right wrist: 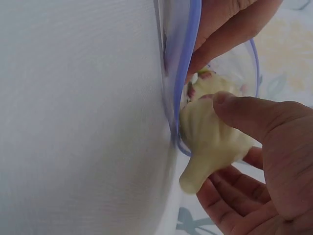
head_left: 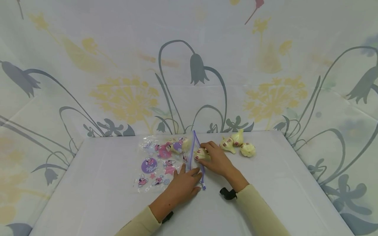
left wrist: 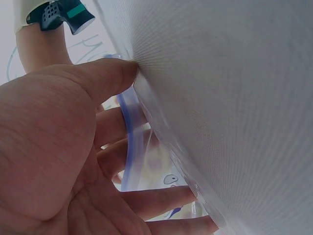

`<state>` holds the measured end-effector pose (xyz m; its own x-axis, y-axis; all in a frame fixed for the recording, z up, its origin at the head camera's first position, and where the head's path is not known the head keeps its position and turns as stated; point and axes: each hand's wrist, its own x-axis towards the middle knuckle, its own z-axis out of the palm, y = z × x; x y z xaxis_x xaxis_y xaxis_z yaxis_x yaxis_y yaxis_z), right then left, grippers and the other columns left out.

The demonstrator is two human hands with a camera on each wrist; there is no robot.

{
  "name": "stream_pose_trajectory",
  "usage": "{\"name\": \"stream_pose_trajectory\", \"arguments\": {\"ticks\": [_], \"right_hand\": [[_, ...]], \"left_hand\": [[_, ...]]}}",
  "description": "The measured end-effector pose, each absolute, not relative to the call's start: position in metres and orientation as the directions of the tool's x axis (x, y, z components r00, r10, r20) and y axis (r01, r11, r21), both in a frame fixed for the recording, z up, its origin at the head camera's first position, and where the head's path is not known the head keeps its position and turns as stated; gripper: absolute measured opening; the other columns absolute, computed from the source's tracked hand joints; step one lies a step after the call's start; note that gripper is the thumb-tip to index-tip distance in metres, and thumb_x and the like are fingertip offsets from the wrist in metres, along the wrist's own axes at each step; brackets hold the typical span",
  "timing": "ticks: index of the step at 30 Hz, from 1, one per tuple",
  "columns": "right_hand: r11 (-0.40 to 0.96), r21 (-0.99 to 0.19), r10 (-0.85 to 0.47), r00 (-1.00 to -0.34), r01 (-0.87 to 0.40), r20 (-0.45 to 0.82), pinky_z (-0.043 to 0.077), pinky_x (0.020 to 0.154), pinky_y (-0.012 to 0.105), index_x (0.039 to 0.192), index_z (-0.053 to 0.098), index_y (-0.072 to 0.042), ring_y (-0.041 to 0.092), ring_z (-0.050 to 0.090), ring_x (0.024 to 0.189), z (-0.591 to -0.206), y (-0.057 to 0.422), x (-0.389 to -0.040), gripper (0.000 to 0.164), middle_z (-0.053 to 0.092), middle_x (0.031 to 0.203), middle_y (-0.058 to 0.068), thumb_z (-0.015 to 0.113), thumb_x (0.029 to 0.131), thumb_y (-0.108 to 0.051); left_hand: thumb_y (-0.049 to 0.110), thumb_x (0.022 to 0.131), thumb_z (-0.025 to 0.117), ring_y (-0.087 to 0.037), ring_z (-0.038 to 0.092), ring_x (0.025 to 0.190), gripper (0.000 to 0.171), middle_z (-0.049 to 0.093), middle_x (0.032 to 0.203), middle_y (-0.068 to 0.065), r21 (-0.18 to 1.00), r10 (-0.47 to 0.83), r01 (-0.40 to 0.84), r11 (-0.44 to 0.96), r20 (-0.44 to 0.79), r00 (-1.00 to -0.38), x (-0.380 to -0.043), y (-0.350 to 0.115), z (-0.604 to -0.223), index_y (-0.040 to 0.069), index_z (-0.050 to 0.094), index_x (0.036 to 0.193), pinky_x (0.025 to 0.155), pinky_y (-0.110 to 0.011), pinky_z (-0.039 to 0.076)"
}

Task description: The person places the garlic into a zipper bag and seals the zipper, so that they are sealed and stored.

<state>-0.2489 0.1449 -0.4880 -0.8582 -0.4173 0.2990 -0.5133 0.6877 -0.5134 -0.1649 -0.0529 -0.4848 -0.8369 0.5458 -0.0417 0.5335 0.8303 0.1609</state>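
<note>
A clear zip bag (head_left: pixel 159 164) with purple and pink prints lies flat, its purple-edged mouth raised toward the right. My left hand (head_left: pixel 183 185) rests on the bag near its mouth, fingers spread. In the left wrist view the blue zip strip (left wrist: pixel 129 147) crosses in front of those fingers. My right hand (head_left: pixel 217 159) holds a garlic bulb (right wrist: pixel 215 127) between thumb and fingers at the bag's mouth, its stem toward the table in the right wrist view. Another garlic bulb (head_left: pixel 177 145) shows through the plastic inside the bag.
Right of my right hand, loose garlic bulbs lie together: one garlic bulb (head_left: pixel 226 144), a second garlic bulb (head_left: pixel 237 137) touching it, and a third garlic bulb (head_left: pixel 248 149). The white table (head_left: pixel 97 196) meets a flower-printed cloth (head_left: pixel 189 98) at the back.
</note>
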Motion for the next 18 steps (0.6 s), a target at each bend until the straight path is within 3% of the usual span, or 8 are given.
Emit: {"name": "stream_pose_trajectory", "arguments": {"ticks": [7, 18], "right_hand": [[0.657, -0.570, -0.395, -0.869, -0.494, 0.299, 0.059, 0.096, 0.044, 0.142, 0.060, 0.000, 0.031, 0.070, 0.112, -0.4907, 0.1421, -0.2529, 0.059, 0.063, 0.132, 0.016, 0.086, 0.090, -0.012], [0.648, -0.560, -0.356, -0.856, -0.516, 0.376, 0.060, 0.092, 0.041, 0.132, 0.066, 0.003, 0.031, 0.071, 0.105, -0.4934, 0.1359, -0.2585, 0.049, 0.062, 0.122, 0.016, 0.085, 0.088, -0.003]], "left_hand": [[0.043, 0.102, 0.070, -0.054, 0.044, 0.145, 0.051, 0.055, 0.158, 0.000, 0.165, 0.536, 0.521, 0.837, -0.064, -0.842, -0.1649, -0.0524, -0.4841, 0.021, 0.064, 0.148, 0.103, -0.074, 0.047], [0.041, 0.102, 0.071, -0.056, 0.046, 0.143, 0.049, 0.052, 0.161, 0.002, 0.163, 0.549, 0.541, 0.825, -0.010, -0.836, -0.1639, -0.0529, -0.4860, 0.020, 0.067, 0.146, 0.100, -0.075, 0.048]]}}
